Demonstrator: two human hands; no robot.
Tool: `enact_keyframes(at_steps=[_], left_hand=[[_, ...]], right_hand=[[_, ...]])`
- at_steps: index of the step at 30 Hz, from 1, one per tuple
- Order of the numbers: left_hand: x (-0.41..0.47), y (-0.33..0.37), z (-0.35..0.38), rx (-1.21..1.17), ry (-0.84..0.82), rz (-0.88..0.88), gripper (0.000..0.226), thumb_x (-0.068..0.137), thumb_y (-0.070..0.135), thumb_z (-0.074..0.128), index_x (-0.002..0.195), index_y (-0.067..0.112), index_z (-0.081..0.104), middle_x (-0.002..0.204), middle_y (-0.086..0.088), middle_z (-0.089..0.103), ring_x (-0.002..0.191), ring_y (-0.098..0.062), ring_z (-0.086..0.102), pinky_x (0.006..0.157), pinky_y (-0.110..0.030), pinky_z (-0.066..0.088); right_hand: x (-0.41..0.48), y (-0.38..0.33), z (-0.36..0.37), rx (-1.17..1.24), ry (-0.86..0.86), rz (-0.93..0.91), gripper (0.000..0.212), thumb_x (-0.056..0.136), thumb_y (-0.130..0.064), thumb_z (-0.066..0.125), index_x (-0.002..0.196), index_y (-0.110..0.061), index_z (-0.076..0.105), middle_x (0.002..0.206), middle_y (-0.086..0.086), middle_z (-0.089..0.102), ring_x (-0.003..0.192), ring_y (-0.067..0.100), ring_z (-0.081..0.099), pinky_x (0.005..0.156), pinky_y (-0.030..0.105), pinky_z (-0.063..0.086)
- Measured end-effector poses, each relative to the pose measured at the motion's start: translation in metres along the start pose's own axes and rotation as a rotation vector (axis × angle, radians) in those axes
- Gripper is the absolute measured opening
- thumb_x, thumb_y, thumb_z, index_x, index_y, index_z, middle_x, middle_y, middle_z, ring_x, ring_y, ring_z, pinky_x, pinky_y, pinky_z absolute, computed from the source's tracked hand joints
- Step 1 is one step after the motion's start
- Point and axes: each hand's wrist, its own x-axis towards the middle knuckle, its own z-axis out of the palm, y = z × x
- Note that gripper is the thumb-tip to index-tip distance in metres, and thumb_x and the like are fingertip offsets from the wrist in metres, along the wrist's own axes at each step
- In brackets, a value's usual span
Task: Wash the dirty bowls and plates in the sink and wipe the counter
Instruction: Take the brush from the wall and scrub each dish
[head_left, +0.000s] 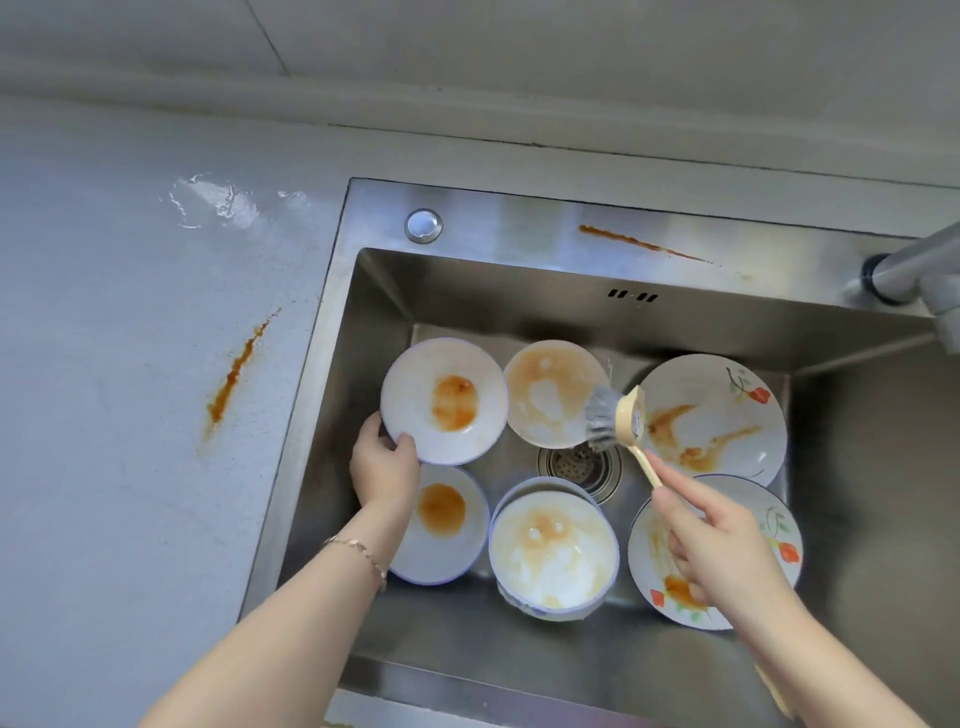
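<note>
Steel sink (467, 291): left hand (382, 470) pinches stained plate (444, 400) rim; right hand (711, 545) grips brush (626, 415) handle, bristles at bowl (548, 395) edge.

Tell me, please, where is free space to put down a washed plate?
The grey counter left of the steel sink is bare nearer than the orange smear and the water puddle. Inside, the basin floor is free along the near wall. Around the round drain six dirty dishes crowd together.
</note>
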Motion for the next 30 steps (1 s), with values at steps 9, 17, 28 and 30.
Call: enact_keyframes(at_steps=[9,17,28,30], left_hand=[[-0.117,0.051,-0.035,-0.012,-0.388,0.101,0.035,0.084,-0.003,0.057,0.113,0.016,0.058,0.077,-0.006,0.069,0.057,-0.018,0.063,0.059,-0.033,0.059],[-0.197,0.059,-0.03,-0.189,-0.799,0.09,0.042,0.086,0.018,0.063,0.123,0.035,0.054,0.092,-0.002,0.069,0.08,-0.01,0.068,0.066,-0.021,0.055],[-0.244,0.037,-0.029,-0.424,-0.787,0.117,0.059,0.07,0.031,0.057,0.123,0.052,0.046,0.107,0.024,0.063,0.096,-0.003,0.065,0.063,-0.035,0.056],[-0.245,0.037,-0.033,-0.376,-0.738,0.186,0.059,0.069,0.031,0.057,0.121,0.054,0.042,0.096,0.03,0.064,0.091,-0.002,0.065,0.065,-0.034,0.057]], right_hand=[[-0.044,-0.02,-0.014,0.211,0.081,-0.14,0.054,0.083,-0.013,0.067,0.131,-0.028,0.049,0.071,-0.017,0.059,0.038,-0.005,0.045,0.038,0.004,0.032],[-0.099,0.015,-0.065,0.355,0.095,-0.075,0.048,0.088,-0.012,0.059,0.129,-0.035,0.052,0.043,-0.012,0.042,0.034,0.004,0.024,0.033,0.012,0.019],[-0.144,0.019,-0.113,-0.157,0.187,-0.504,0.041,0.094,-0.02,0.048,0.113,-0.056,0.045,0.081,-0.029,0.064,0.084,-0.016,0.055,0.077,0.004,0.045],[-0.155,0.012,-0.118,-0.375,0.078,-0.58,0.044,0.093,-0.017,0.05,0.117,-0.054,0.049,0.098,-0.036,0.062,0.1,-0.015,0.054,0.087,0.005,0.042]])
